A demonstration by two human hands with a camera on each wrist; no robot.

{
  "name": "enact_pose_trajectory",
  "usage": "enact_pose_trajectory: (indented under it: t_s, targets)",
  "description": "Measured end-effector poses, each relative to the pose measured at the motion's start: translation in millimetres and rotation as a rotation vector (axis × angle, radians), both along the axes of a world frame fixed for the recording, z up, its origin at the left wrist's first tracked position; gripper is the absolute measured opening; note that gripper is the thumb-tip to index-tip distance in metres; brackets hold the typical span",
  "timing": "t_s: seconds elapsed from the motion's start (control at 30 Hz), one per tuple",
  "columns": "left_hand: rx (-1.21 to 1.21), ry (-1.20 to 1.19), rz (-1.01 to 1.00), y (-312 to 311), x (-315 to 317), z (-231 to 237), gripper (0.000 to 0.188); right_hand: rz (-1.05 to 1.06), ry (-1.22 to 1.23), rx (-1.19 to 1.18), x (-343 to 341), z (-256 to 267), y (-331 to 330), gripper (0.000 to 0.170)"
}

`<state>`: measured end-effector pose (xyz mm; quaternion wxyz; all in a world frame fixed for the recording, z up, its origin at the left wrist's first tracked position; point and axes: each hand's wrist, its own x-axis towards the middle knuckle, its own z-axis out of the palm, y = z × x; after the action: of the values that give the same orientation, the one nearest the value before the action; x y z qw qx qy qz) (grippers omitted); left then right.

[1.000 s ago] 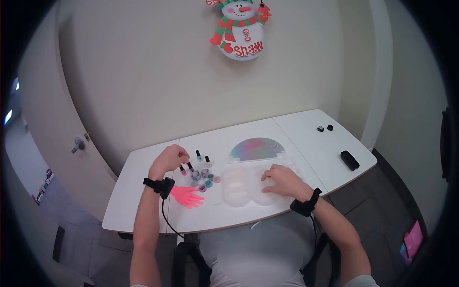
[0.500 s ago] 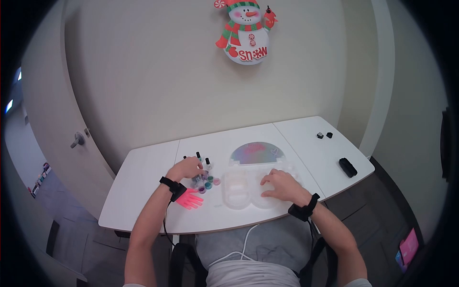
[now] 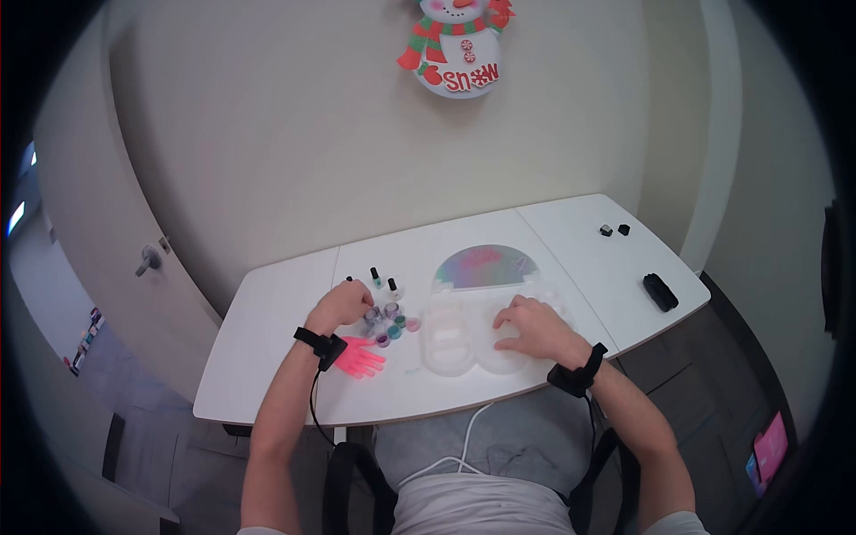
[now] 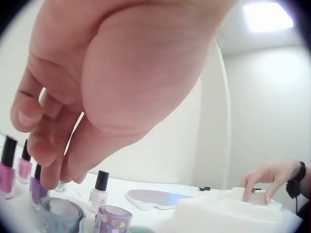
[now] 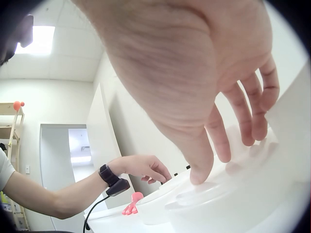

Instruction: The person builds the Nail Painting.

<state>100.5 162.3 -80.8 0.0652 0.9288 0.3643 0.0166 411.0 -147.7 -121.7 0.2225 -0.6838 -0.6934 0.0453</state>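
Note:
My left hand (image 3: 340,304) hangs with loosely bent fingers over a cluster of small patterned rolls (image 4: 113,221). In the left wrist view its fingertips overlap a purple nail polish bottle (image 4: 38,193), and nothing shows gripped between them. A white nail polish bottle (image 4: 99,190) stands beside the rolls. My right hand (image 3: 539,327) rests with spread fingers on a white plastic tray case (image 3: 448,364); in the right wrist view the thumb and fingertips are right at its moulded surface. A pink model hand (image 3: 359,358) lies below my left wrist.
Behind the tray is its half-round shimmering lid (image 3: 487,267). Pink nail polish bottles (image 4: 7,175) stand left of the rolls. On the table's right side are a black case (image 3: 660,292) and two small dark pieces, one a black piece (image 3: 623,229).
My left hand has moved right, from beside the nail polish bottles to over the rolls. My right hand stays on the tray. The head view has shifted slightly.

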Motion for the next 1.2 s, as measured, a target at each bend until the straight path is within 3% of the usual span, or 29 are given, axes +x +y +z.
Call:
enact_pose_trajectory:
  t_s: [0.03,0.1,0.33,0.53,0.6,0.63,0.73,0.97,1.07,1.2]
  targets:
    - [-0.001,-0.002,0.005,-5,0,3,0.030,0.005,-0.002,-0.001,0,0,1,0.040]
    - [-0.268,-0.155,0.001,-21,7,15,0.028,-0.001,0.001,-0.004,0,0,1,0.041]
    - [-0.248,-0.204,0.057,-14,-3,30,0.027,-0.006,0.004,-0.011,1,-1,1,0.041]
    - [-0.035,0.125,0.297,-11,-50,41,0.045,0.016,0.000,0.028,1,-5,-1,0.040]
    - [-0.043,0.144,0.140,-20,-73,39,0.054,0.005,-0.006,0.032,0,-4,-1,0.040]
    - [-0.145,0.242,0.169,-18,-77,42,0.062,0.009,-0.003,0.032,0,-3,-1,0.040]
    - [-0.126,0.296,0.074,-25,-99,32,0.065,0.004,-0.005,0.021,0,-3,-1,0.039]
    - [-0.113,0.238,-0.026,-57,-124,32,0.049,0.013,-0.007,0.031,1,-4,0,0.040]
    - [-0.106,0.091,-0.116,-75,-129,26,0.050,0.013,-0.012,0.024,0,-2,1,0.040]
    - [-0.127,0.098,-0.151,-92,-122,29,0.050,0.011,-0.008,0.033,1,-5,1,0.040]
